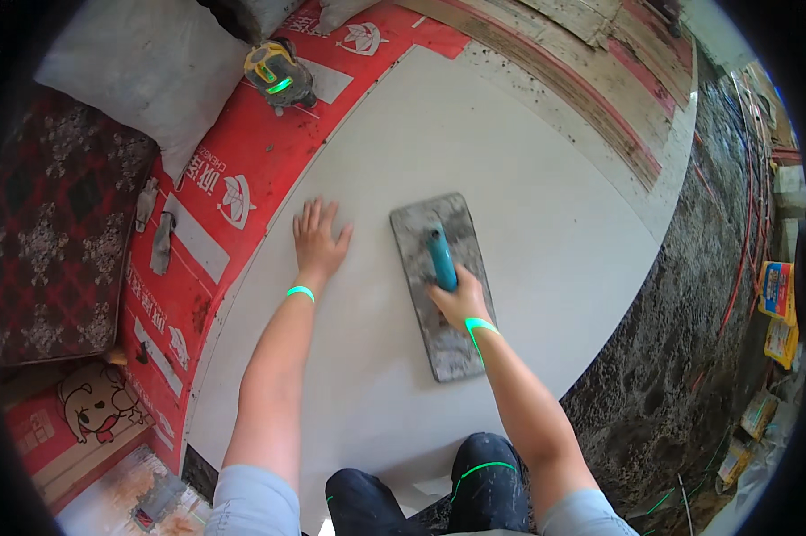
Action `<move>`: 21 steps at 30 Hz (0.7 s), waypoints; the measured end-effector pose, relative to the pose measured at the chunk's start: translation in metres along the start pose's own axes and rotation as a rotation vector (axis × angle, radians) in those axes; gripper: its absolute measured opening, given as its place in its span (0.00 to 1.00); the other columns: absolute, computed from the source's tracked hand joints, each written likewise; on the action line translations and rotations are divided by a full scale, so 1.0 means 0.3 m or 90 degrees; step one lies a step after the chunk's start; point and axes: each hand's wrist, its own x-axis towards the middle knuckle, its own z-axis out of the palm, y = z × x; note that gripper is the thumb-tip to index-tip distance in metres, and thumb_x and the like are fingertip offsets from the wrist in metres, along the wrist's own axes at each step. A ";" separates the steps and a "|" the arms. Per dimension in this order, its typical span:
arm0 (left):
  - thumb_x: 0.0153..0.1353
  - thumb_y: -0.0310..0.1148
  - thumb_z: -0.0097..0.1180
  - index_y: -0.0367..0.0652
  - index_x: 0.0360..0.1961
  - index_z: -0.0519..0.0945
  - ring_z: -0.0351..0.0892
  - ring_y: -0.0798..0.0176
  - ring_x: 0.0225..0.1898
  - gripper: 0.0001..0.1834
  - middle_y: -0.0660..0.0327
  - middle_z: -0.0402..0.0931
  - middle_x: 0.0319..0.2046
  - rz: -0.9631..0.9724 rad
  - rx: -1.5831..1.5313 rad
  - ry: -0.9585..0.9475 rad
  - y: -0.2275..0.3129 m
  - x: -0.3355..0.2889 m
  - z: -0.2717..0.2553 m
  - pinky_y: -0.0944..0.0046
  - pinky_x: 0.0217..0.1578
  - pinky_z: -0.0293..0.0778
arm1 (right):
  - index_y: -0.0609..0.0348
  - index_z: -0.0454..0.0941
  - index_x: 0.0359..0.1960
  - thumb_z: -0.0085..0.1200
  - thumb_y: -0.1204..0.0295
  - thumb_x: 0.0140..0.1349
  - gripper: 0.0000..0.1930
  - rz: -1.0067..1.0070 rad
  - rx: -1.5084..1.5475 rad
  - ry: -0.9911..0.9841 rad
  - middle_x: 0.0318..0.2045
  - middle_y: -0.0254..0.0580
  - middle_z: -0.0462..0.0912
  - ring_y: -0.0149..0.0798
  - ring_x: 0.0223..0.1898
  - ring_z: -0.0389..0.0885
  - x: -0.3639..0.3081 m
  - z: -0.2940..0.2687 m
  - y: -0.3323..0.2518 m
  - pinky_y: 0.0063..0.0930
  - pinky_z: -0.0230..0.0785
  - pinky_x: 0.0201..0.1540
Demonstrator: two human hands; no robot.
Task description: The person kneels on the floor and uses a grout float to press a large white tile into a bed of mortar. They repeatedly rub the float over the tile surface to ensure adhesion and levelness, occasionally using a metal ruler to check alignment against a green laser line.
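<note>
A large pale tile [546,232] covers the floor in front of my knees. My left hand [321,241] lies flat on its left part, fingers spread, holding nothing. My right hand [463,302] is wrapped round the teal handle [440,255] of a grey, smeared rectangular float [443,344]. The float rests face down near the middle of the tile, its long side running away from me and tilted slightly left. Green light lines cross both my wrists and my right knee.
Red printed protective sheeting [269,152] borders the tile on the left; a yellow and black laser level [279,73] stands on it. White sacks [144,71] and a patterned mattress [63,232] lie beyond. Cardboard strips [590,98] cover the far edge. Dark rough mortar [689,295] lies right.
</note>
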 end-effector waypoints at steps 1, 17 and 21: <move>0.64 0.54 0.52 0.47 0.69 0.66 0.47 0.45 0.75 0.36 0.51 0.54 0.73 -0.014 0.013 0.042 -0.006 0.096 0.013 0.39 0.71 0.40 | 0.65 0.78 0.36 0.63 0.64 0.49 0.18 0.024 0.018 -0.013 0.28 0.55 0.82 0.54 0.32 0.81 -0.034 -0.001 0.002 0.43 0.73 0.39; 0.58 0.58 0.54 0.47 0.72 0.60 0.43 0.46 0.76 0.45 0.46 0.49 0.73 -0.096 0.022 0.022 0.056 0.245 -0.004 0.36 0.71 0.35 | 0.61 0.73 0.53 0.63 0.72 0.51 0.26 -0.274 -0.132 0.153 0.42 0.55 0.82 0.52 0.40 0.84 -0.048 -0.070 -0.218 0.40 0.74 0.43; 0.57 0.59 0.54 0.47 0.72 0.59 0.42 0.47 0.76 0.46 0.48 0.48 0.74 -0.082 0.021 0.015 0.095 0.284 0.042 0.36 0.71 0.35 | 0.60 0.72 0.35 0.59 0.71 0.51 0.12 0.007 0.053 0.155 0.22 0.54 0.75 0.54 0.23 0.69 0.389 -0.010 -0.257 0.43 0.68 0.29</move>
